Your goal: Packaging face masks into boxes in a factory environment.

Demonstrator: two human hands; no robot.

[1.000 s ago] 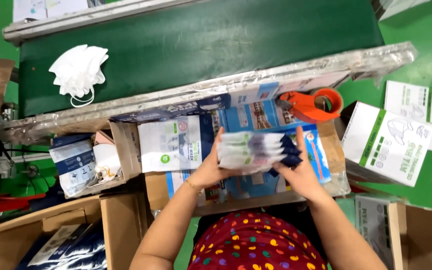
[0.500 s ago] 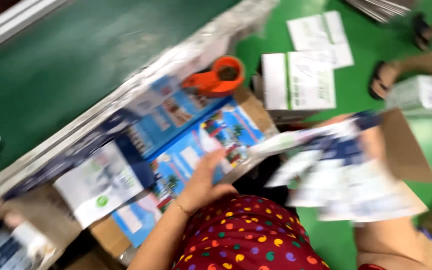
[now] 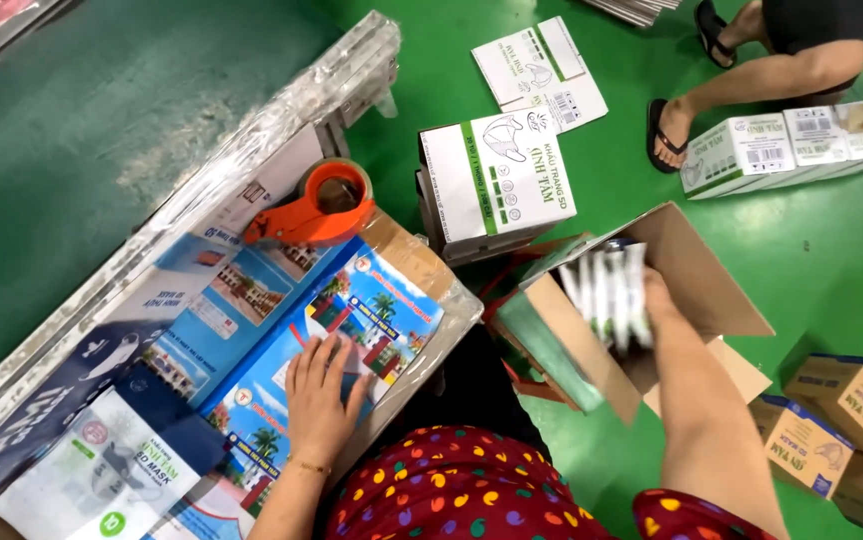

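My right hand (image 3: 659, 300) reaches into an open cardboard box (image 3: 691, 270) on the floor to my right. It grips a stack of flat white and green packets (image 3: 606, 292) that stand on edge inside the box. My left hand (image 3: 321, 395) lies flat, fingers spread, on a blue printed sheet (image 3: 351, 320) that covers the low work surface in front of me. It holds nothing.
An orange tape dispenser (image 3: 319, 208) sits at the far edge of the blue sheet. White and green flat cartons (image 3: 496, 175) lie stacked on the green floor beyond. Small brown boxes (image 3: 836, 415) stand at the right. Another person's sandalled feet (image 3: 669, 135) and a row of white boxes (image 3: 781, 145) are at top right.
My view has swung right. The packet stack left the work surface with my right hand and now stands in the cardboard box. My left hand let go and rests on the blue sheet.
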